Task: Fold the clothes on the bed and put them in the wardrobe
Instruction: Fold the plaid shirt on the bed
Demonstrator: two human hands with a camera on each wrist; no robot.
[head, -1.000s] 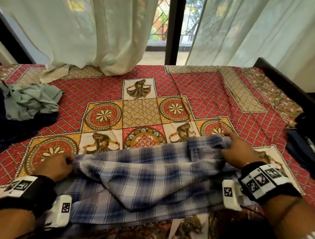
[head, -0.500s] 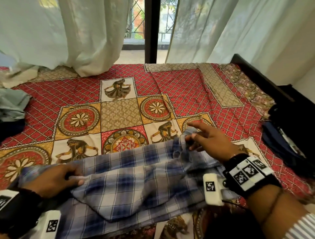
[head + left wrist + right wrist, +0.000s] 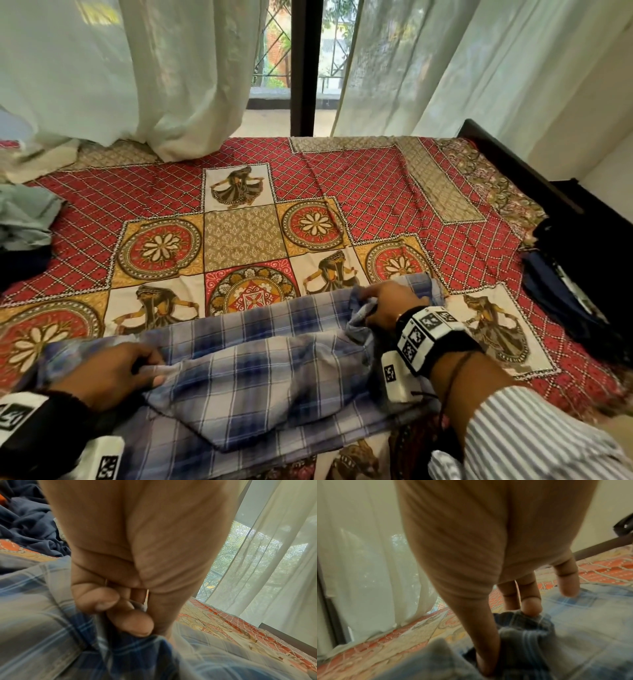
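Observation:
A blue and white plaid shirt (image 3: 260, 377) lies crumpled across the near edge of the bed. My left hand (image 3: 130, 366) grips a fold of the plaid shirt (image 3: 51, 642) at its left side, with the fingers (image 3: 130, 622) curled round the cloth. My right hand (image 3: 380, 301) pinches a bunch of the plaid shirt (image 3: 573, 635) at its right upper part, between thumb and fingers (image 3: 530, 605); one finger rests flat on the fabric.
The bed carries a red patterned bedspread (image 3: 376, 212). A pale green garment (image 3: 27, 219) on dark cloth sits at the left edge. Dark clothes (image 3: 575, 291) are piled at the right edge by the dark bed frame (image 3: 513, 157). White curtains (image 3: 137, 78) hang behind.
My right hand lifted off the shirt's right edge, reached with spread fingers, and now pinches a bunch of cloth. My left hand keeps its grip at the left side.

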